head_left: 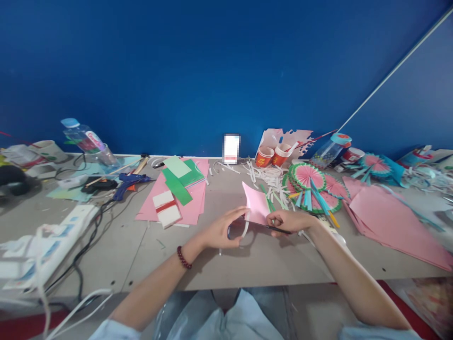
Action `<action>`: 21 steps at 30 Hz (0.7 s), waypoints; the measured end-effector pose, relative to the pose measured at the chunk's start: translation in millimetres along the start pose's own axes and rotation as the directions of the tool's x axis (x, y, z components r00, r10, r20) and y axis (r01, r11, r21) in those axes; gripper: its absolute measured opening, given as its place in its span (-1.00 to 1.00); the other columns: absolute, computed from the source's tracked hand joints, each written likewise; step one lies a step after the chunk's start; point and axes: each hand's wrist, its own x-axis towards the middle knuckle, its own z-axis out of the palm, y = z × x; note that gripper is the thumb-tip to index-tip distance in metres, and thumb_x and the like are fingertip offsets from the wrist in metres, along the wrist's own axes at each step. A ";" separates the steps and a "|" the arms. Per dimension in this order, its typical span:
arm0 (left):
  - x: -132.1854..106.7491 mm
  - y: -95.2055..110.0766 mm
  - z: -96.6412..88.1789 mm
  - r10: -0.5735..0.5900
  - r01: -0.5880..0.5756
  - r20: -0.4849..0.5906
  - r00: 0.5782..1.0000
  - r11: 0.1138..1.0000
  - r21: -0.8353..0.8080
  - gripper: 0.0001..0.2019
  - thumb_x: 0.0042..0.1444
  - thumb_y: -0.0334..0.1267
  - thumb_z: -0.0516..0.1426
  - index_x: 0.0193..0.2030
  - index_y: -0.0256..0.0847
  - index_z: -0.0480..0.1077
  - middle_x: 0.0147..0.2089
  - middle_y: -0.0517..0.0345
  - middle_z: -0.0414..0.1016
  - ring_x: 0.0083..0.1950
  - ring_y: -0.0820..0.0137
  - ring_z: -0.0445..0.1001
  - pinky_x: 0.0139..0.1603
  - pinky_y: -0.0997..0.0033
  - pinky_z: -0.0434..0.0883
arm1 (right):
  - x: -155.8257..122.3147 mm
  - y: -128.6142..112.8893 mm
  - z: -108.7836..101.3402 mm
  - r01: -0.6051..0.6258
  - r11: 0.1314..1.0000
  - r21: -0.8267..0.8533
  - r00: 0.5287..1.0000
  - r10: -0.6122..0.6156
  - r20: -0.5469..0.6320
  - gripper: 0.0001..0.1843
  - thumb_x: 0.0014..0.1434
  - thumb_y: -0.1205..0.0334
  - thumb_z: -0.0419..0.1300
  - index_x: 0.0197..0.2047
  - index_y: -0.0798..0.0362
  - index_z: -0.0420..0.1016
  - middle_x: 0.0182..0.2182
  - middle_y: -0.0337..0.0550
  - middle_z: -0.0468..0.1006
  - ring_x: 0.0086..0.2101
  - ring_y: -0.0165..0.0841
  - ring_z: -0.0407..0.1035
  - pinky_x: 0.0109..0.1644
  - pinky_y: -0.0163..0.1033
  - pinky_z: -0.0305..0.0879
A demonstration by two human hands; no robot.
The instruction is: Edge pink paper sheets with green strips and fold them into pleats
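My left hand [221, 229] curls in a C shape around a curved white band [245, 227] with dark blue inside it, which looks like a roll of tape. Its fingertips reach the left edge of a small pink paper sheet [257, 205]. My right hand [283, 222] is closed at the lower right corner of that sheet, which stands bent upward between the hands. A slim black tool [279, 230] lies across the right fingers, and a thin dark line runs from it toward the left hand. What kind of tool it is, I cannot make out.
White paper strips [264, 177], two red paper cups [264, 157] and watermelon-patterned paper fans [307, 184] lie ahead right. Pink sheets [382, 208] are at right. Leftward are green paper [180, 189], a white box [166, 209], a blue glue gun [129, 183], cables and a power strip [63, 241].
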 end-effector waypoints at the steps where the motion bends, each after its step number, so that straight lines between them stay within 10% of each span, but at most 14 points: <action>1: 0.0 0.0 0.1 0.001 -0.001 0.001 1.000 1.000 -0.001 -0.20 -0.05 -0.34 0.18 0.36 -0.08 0.01 0.38 -0.01 0.06 0.38 0.12 0.03 0.35 0.09 0.09 | -0.4 -0.9 -0.2 0.004 1.000 -0.005 1.000 -0.004 -0.001 -0.57 -0.01 -0.13 0.26 -0.42 0.03 0.21 -0.70 -0.46 0.21 -0.69 -0.57 0.01 -0.61 -0.40 -0.12; 21: 1.3 -5.5 1.2 -0.006 0.006 -0.052 0.999 1.000 0.011 -0.16 -0.02 -0.30 0.20 0.39 -0.12 -0.09 0.40 -0.06 -0.02 0.40 0.11 -0.01 0.36 0.10 0.09 | -9.4 -5.3 4.1 -0.012 0.997 0.070 0.993 0.020 -0.114 -0.57 -0.11 -0.08 0.32 -0.38 0.04 0.28 -0.59 -0.40 0.28 -0.62 -0.54 0.11 -0.64 -0.42 -0.02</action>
